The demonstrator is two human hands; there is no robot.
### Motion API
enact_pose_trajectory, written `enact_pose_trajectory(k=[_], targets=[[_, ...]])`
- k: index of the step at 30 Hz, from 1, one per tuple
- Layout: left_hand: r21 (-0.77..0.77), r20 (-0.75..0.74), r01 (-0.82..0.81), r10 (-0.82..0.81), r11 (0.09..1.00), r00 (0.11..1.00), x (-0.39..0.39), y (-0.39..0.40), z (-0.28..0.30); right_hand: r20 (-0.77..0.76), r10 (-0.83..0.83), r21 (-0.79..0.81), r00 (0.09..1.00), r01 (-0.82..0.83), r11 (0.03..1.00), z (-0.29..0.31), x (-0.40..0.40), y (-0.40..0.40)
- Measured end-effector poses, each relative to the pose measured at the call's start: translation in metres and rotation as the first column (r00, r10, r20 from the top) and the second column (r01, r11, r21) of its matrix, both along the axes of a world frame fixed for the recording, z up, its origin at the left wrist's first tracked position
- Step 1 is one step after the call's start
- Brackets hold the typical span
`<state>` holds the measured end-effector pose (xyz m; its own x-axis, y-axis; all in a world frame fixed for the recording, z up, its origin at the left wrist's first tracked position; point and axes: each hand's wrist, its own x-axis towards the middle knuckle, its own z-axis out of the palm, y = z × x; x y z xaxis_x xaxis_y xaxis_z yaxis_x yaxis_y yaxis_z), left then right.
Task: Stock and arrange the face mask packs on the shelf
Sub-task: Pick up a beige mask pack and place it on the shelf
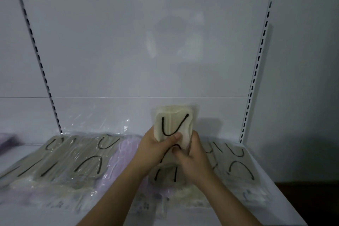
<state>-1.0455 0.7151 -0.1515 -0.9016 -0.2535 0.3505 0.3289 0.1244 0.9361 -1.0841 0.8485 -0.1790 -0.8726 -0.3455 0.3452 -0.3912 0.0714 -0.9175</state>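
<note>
The held face mask pack [173, 124] is pale cream under clear film, its ear loops black. The packs lying at the left [80, 159] and the packs at the right [236, 163] show the same cream with black loops beneath glossy clear wrap. Between them a lilac pack [121, 154] shows pale purple. The shelf [271, 189] and its back panel [113, 51] are plain white; the slotted uprights [256, 71] carry rows of black slots.

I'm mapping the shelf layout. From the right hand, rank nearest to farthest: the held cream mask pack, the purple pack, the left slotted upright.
1. Held cream mask pack, gripped by the right hand.
2. Purple pack, on the shelf, left of the hands.
3. Left slotted upright, far left at the back panel.
</note>
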Motion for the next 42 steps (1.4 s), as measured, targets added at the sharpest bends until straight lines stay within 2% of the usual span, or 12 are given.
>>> enact_pose_trajectory(k=[4, 6, 8, 14, 16, 19, 24, 26, 30, 33, 39, 42], targets=[[0.274, -0.038, 0.079, -0.071, 0.958, 0.997, 0.01, -0.016, 0.007, -0.015, 0.061, 0.054, 0.998, -0.06, 0.997, 0.008, 0.001, 0.012], [0.347, -0.077, 0.122, -0.102, 0.93, 0.992, 0.015, -0.023, 0.014, -0.172, 0.034, 0.13, 0.985, -0.012, 0.991, 0.015, 0.007, 0.013], [0.356, -0.114, 0.13, -0.095, 0.925, 0.989, 0.019, -0.032, 0.02, -0.341, -0.011, 0.173, 0.94, 0.075, 0.982, 0.021, 0.008, 0.015], [0.385, -0.136, -0.121, 0.186, 0.915, 0.973, 0.052, -0.084, 0.039, -0.442, 0.114, 0.325, 0.89, 0.041, 0.945, 0.041, 0.007, 0.008], [0.418, -0.117, -0.218, 0.291, 0.882, 0.95, 0.074, -0.1, 0.042, -0.501, 0.153, 0.349, 0.851, 0.037, 0.936, 0.049, 0.01, -0.005], [0.321, -0.069, -0.334, 0.374, 0.886, 0.925, 0.113, -0.128, 0.041, -0.548, 0.234, 0.385, 0.803, -0.006, 0.923, 0.06, 0.021, -0.034], [-0.138, 0.095, -0.492, 0.506, 0.859, 0.857, 0.182, -0.189, 0.035, -0.555, 0.367, 0.52, 0.746, -0.033, 0.854, 0.063, 0.058, -0.096], [-0.236, 0.131, -0.508, 0.545, 0.829, 0.828, 0.207, -0.212, 0.035, -0.571, 0.392, 0.53, 0.721, -0.041, 0.847, 0.065, 0.079, -0.124], [-0.215, 0.082, -0.594, 0.621, 0.775, 0.78, 0.254, -0.266, 0.029, -0.602, 0.453, 0.562, 0.658, -0.054, 0.825, 0.064, 0.125, -0.191], [-0.211, 0.071, -0.623, 0.648, 0.753, 0.759, 0.288, -0.318, 0.021, -0.583, 0.48, 0.587, 0.656, -0.068, 0.807, 0.061, 0.159, -0.248], [-0.208, 0.121, -0.623, 0.652, 0.754, 0.749, 0.334, -0.421, -0.002, -0.528, 0.432, 0.599, 0.731, -0.04, 0.8, 0.051, 0.21, -0.35], [-0.225, 0.182, -0.577, 0.615, 0.785, 0.767, 0.339, -0.45, -0.017, -0.441, 0.409, 0.619, 0.799, -0.06, 0.783, 0.033, 0.221, -0.38]])
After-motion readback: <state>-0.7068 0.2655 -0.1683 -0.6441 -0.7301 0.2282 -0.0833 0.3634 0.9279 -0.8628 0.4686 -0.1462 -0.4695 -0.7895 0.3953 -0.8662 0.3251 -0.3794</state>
